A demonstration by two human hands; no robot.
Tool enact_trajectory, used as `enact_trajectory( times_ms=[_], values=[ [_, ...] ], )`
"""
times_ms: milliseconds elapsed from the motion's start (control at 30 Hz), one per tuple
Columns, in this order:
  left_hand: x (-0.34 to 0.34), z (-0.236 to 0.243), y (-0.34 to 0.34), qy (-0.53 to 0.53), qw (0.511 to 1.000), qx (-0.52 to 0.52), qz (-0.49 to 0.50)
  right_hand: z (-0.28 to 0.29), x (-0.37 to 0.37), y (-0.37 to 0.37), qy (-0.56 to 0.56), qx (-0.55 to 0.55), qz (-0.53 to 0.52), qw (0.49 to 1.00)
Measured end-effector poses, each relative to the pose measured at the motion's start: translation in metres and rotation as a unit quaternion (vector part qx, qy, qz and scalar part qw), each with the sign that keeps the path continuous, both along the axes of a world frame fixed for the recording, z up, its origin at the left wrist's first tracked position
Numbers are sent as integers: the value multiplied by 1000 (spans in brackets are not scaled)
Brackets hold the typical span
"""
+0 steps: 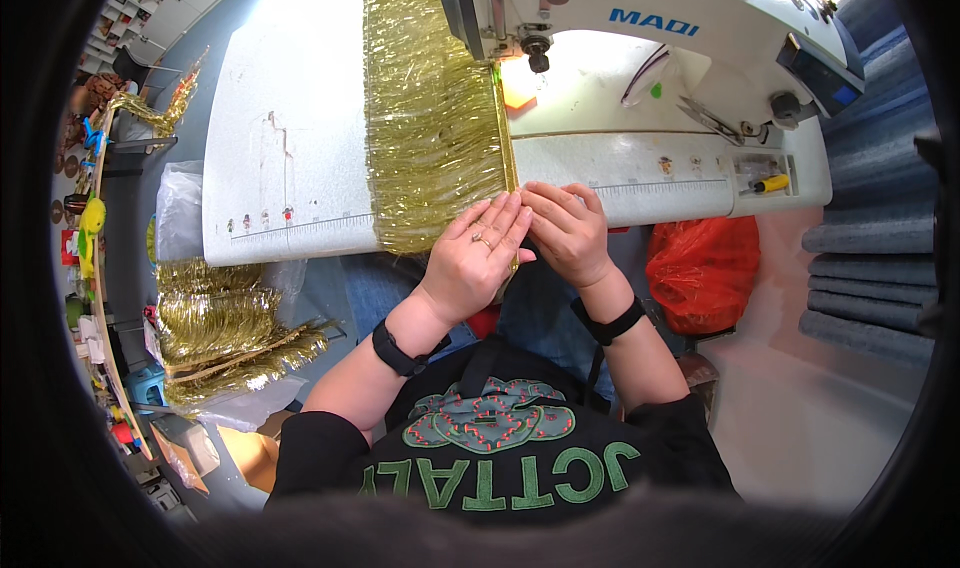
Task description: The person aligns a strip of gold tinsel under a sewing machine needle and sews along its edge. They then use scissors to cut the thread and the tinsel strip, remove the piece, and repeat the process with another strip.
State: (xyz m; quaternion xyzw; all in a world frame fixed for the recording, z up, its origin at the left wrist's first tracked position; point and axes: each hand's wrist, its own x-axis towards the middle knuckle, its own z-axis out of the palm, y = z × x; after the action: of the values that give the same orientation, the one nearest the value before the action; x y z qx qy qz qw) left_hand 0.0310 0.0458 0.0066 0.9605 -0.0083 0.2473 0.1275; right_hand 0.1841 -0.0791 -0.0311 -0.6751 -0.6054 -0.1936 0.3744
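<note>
A wide strip of gold tinsel fringe (430, 118) lies across the white sewing machine table, its strands spreading leftward from a narrow gold band (506, 133). The band runs up to the needle area of the sewing machine (640, 8), where the machine head hides part of it. At the table's front edge, my left hand (478, 250) lies over the fringe and band, fingers close together and gripping the edge. Touching it from the right, my right hand (567, 230) pinches the same band with bent fingers. The fingertips partly cover the band.
Thread snips (712, 120) rest on the machine bed, near a small tray (765, 175) holding a yellow-handled tool. More gold fringe (215, 318) hangs at the left beside clear plastic. A red plastic bag (703, 276) sits below the table at right, near blue-grey curtains (870, 168).
</note>
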Motion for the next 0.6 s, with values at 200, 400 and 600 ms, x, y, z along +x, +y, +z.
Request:
enact_trajectory(
  times_ms=[200, 400, 600],
  values=[
    [4, -2, 4, 1, 1000, 3, 9, 2, -2, 3, 19, -8, -22, 1000],
    [10, -3, 9, 3, 1000, -5, 15, 6, -2, 5, 2, -43, -42, 998],
    [18, -3, 15, 5, 999, 14, 35, 7, -2, 5, 8, -47, -34, 998]
  ],
)
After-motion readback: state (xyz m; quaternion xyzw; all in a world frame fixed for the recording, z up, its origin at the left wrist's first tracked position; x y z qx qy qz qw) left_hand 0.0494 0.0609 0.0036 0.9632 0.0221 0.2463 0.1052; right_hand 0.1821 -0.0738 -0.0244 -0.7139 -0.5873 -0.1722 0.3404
